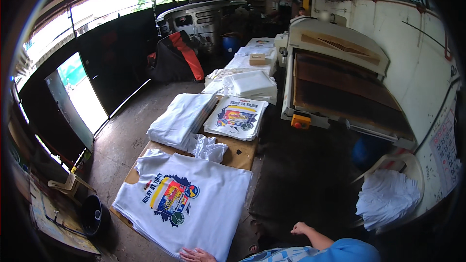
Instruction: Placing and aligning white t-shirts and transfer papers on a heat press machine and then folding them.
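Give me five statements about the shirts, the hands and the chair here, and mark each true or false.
1. The left hand rests flat on the printed shirt. True.
2. The right hand holds a folded shirt. False: it is empty, over the dark floor, touching nothing.
3. A crumpled white shirt lies between the printed shirt and the stack of plain white shirts. True.
4. The white chair on the right is empty. False: a heap of white cloth lies on it.
5. The printed shirt lies print side down. False: its coloured print faces up.
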Demonstrator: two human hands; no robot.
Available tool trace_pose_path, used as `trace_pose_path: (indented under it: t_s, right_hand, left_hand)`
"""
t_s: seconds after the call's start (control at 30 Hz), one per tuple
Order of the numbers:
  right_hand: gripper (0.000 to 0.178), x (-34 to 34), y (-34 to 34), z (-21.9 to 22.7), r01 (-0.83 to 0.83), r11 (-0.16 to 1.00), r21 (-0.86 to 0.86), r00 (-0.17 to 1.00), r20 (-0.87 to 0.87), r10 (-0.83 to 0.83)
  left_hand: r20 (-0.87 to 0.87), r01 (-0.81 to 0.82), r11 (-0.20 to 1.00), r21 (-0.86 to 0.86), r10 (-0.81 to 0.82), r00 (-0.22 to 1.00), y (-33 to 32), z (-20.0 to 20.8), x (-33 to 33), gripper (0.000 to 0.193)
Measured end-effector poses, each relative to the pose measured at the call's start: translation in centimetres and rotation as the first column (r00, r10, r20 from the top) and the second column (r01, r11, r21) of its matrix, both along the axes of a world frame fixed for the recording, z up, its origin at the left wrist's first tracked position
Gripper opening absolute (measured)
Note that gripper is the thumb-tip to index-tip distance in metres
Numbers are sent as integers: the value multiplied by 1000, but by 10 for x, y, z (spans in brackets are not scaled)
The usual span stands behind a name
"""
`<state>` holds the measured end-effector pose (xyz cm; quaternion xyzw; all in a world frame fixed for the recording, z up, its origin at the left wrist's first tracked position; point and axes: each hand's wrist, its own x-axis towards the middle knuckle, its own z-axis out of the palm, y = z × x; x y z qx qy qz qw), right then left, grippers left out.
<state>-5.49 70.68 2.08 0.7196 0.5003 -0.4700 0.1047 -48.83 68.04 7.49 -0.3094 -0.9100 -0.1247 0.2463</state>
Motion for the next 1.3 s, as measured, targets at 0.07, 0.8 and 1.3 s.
trace_pose_path:
  t_s: [0.07, 0.8, 1.3]
  right_hand:
    - [15, -6, -7, 42, 274, 958, 88, 955, -144, -260]
    - [71, -132, -243, 558, 584, 790, -186, -805, -257, 534]
    - [41, 98, -441, 541, 177, -629, 757, 917, 106, 385]
  left_hand:
    - [-50, -16, 1000, -22, 15, 999, 0, -1, 0, 50]
    - [500, 380, 899, 219, -437, 747, -2, -19, 51, 51]
    - [782, 944, -328, -23, -594, -187, -141, -34, 383, 44]
